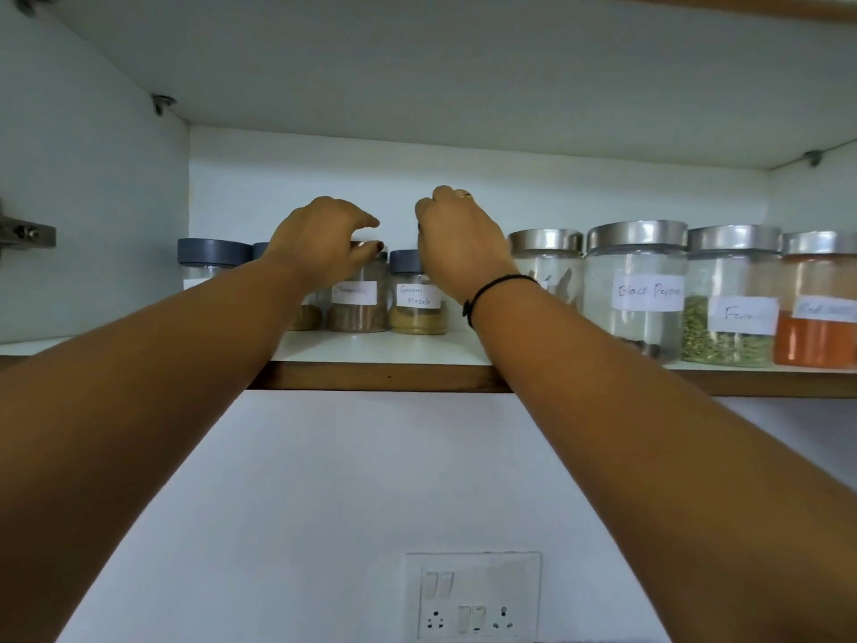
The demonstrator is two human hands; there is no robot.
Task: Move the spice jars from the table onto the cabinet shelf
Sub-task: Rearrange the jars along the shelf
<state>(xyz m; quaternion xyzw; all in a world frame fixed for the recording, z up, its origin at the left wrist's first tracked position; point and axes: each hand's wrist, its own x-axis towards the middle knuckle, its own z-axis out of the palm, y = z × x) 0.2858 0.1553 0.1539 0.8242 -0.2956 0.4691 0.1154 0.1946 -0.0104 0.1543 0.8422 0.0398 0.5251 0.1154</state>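
Note:
Several labelled spice jars stand in a row on the white cabinet shelf (371, 348). My left hand (324, 243) reaches in, fingers and thumb closed around the lid of a jar of brown spice (359, 308). Just right of it is the grey-lidded "Garam Masala" jar (417, 310). My right hand (457, 245) is curled above and beside that jar's lid, and what its fingers touch is hidden. A grey-lidded jar (211, 262) stands at the far left. Another jar (306, 317) is mostly hidden behind my left arm.
Larger steel-lidded jars fill the shelf's right side: one partly hidden (552, 266), "Black Pepper" (635, 290), a green-seed jar (730, 327) and a red-powder jar (816, 336). A door hinge (23, 234) is at the left. A switch and socket plate (473, 596) is on the wall below.

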